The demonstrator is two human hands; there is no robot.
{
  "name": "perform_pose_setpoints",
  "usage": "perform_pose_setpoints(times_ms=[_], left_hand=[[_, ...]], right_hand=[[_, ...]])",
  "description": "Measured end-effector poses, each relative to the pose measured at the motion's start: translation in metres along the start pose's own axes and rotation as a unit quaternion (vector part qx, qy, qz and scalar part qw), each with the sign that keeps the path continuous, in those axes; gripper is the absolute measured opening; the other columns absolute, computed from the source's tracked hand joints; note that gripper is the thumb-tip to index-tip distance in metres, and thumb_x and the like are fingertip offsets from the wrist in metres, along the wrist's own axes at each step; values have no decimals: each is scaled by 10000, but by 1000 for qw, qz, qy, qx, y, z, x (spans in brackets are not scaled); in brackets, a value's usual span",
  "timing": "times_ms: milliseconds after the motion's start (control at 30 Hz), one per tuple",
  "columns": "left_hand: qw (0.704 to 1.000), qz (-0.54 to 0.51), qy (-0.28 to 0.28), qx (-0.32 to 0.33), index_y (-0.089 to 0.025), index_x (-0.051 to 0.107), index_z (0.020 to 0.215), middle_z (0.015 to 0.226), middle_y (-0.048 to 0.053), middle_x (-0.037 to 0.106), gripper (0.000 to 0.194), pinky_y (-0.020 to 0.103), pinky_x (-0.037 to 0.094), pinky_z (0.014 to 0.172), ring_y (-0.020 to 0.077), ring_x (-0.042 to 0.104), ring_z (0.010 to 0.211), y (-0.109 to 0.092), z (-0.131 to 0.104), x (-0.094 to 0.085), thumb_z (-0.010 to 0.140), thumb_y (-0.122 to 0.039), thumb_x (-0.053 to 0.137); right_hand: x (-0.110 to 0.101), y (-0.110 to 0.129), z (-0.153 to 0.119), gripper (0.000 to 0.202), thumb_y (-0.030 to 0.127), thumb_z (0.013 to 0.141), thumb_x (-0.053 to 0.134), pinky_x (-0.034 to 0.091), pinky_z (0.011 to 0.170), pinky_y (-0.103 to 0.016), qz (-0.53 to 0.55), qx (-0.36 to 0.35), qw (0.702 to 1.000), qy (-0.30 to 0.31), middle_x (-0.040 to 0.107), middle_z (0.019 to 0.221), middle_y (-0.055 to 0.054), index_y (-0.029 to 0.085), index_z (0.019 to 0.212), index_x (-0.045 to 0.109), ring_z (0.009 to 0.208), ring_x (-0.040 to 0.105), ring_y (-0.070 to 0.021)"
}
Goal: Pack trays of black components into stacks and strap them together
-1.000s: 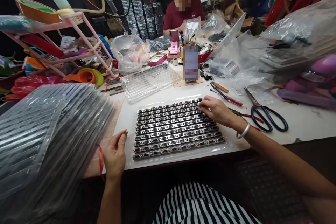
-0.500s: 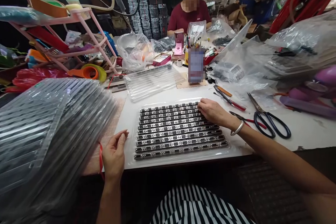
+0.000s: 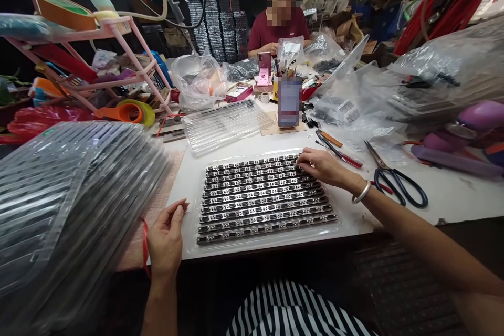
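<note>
A clear plastic tray (image 3: pixel 331 231) lies at the front of the white table, filled with rows of metal-faced connectors (image 3: pixel 268 209) with black sockets. My right hand (image 3: pixel 321 166), a bangle on its wrist, reaches over the tray's far right part. Its fingertips are pinched at the end of the upper rows; what lies between them is hidden. Beside the tray's left edge rests my left hand (image 3: pixel 167 236), fingers loosely bent, thumb a little apart, holding nothing. A red ribbon (image 3: pixel 146 244) shows next to the left wrist.
Tall stacked clear trays (image 3: pixel 98 194) fill the left. Large scissors (image 3: pixel 389 176) and a red-handled tool (image 3: pixel 342 155) lie on the right. Behind stand another clear tray (image 3: pixel 220 126), a phone (image 3: pixel 289 102) and a pink rack (image 3: pixel 134 58). A person (image 3: pixel 279 29) sits opposite.
The view has shifted slightly, so most things appear further left. My right hand has moved a little to the right over the upper rows, its fingers more bent. My left hand stays beside the tray.
</note>
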State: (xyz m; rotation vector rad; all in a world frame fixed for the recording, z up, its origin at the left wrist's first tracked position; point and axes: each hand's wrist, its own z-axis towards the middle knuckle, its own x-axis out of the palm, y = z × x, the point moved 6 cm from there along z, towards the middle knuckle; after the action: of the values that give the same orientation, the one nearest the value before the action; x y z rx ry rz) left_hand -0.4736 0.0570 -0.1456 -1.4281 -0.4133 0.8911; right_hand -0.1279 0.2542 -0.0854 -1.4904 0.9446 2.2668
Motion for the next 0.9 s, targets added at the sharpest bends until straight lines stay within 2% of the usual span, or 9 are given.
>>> perform_pose_setpoints(times_ms=[167,300,500,700,900], left_hand=[[1000,-5,-4,-2,-181,682,1003,977,69,691,365,408,464,944,218,631,953,2,1,-1,765,-454,639],[1000,-13,-3,-1,-183,682,1006,972,62,692,351,381,476,926,203,632,936,3,1,-1,770,-439,636],[1000,-12,-7,-6,-189,681,1009,966,58,691,343,382,475,920,200,630,928,2,0,-1,770,-432,638],[999,-34,-3,-10,-187,680,997,958,51,685,341,360,471,920,192,624,925,3,0,0,759,-429,650],[999,-25,-8,-23,-199,690,995,947,43,690,350,354,469,923,187,625,916,2,-1,0,747,-445,661]], right_hand=[[11,9,5,196,96,876,425,388,678,-304,-131,-86,985,70,560,808,-83,128,786,597,715,482,-164],[11,12,8,171,84,857,444,378,697,-305,-152,-117,976,106,558,805,-73,132,781,590,711,475,-156],[10,9,10,221,124,893,407,379,647,-280,-111,-109,985,81,535,767,-59,153,748,571,691,464,-146],[2,-5,6,136,141,885,457,409,642,-275,-24,-46,999,2,568,820,-63,145,814,573,680,496,-134],[4,2,2,152,158,904,462,415,673,-271,7,-92,994,59,563,869,-68,153,859,608,748,513,-140]])
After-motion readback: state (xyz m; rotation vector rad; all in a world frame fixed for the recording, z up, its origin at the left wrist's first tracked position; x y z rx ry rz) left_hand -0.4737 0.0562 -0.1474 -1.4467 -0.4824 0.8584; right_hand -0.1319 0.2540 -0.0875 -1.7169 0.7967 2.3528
